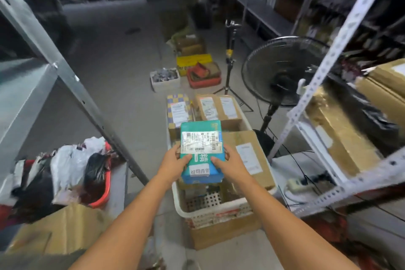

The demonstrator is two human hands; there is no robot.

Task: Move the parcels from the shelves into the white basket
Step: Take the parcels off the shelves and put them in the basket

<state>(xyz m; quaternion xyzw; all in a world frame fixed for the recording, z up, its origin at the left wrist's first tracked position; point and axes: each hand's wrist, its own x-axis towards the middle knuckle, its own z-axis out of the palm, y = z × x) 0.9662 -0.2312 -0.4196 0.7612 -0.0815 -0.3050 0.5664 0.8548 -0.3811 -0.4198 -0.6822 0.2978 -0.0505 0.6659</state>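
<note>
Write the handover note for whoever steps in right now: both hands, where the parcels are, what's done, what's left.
Left hand and right hand: both grip the teal parcel, one on each side, held above the white basket.
Basket: already holds several brown cardboard parcels and a checkered parcel; its near end still shows bare bottom.
Done: those parcels are in.
Left: lower the teal parcel into the basket, probably into the near gap, then fetch the cardboard boxes still on the right shelf.

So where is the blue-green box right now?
The blue-green box is mid-frame, held by the left hand and right hand above the white basket.
</note>
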